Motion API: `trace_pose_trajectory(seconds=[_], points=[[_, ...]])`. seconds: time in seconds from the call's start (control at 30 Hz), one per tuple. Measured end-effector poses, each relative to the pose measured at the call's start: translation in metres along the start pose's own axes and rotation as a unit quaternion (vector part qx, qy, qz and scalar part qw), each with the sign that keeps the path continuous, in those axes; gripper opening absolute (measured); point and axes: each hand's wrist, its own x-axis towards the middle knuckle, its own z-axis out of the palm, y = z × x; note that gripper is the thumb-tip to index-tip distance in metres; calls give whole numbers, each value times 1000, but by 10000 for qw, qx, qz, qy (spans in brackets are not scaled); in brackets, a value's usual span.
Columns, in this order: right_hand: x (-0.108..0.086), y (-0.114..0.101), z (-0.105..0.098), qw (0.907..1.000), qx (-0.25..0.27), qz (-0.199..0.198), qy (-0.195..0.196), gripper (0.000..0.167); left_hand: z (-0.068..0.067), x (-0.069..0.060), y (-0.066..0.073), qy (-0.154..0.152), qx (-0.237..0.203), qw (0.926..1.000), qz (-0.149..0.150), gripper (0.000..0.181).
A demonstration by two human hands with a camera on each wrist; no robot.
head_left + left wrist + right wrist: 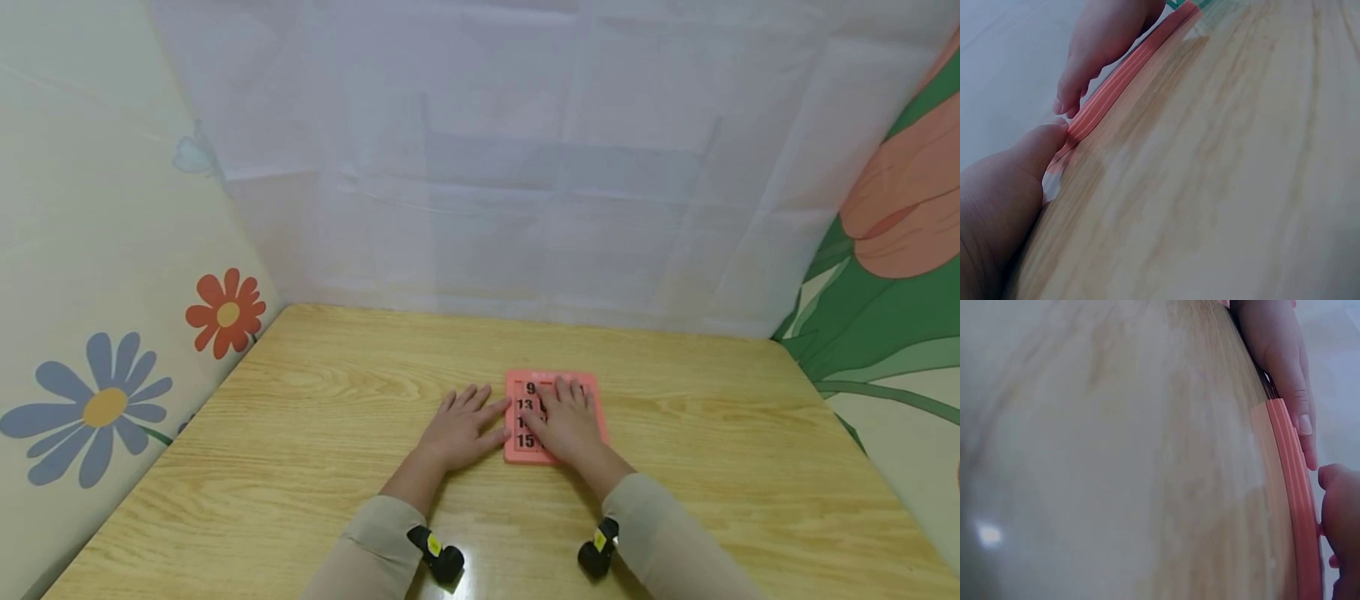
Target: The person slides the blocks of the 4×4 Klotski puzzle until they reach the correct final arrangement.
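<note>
A pink number slide puzzle (pixel 524 443) with black digits lies flat on the table. My left hand (pixel 456 433) rests at its left side, fingers spread, with the thumb and index fingertip at the frame's edge. Over the tiles lies my right hand (pixel 572 423), its fingers extended and covering much of the right half. Among the digits that show are 9, 13 and 15. The left wrist view catches the puzzle's ridged pink side (pixel 1116 81) with the left thumb (pixel 1044 147) against its corner. In the right wrist view, the same pink side (pixel 1297 500) runs below both hands.
The wood-grain table (pixel 300 433) extends around the puzzle. A white cloth (pixel 495 233) hangs behind it, and flower-printed panels stand at the left (pixel 105 250) and right (pixel 900 333). Each sleeve has a black wrist camera (pixel 446 564) strapped on it.
</note>
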Motion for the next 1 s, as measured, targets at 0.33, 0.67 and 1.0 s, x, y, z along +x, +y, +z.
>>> trace_pose_trajectory(seconds=[0.33,0.67,1.0], points=[[3,-4,2,9998,-116,74,-173,63,1,0,0,32,-3,10000,34,60],[0,4,1,10000,13,-40,-49,63,1,0,0,-16,48,10000,-8,60],[-5,29,-8,9995,104,265,149,66,-2,0,2,-46,31,10000,-45,60]])
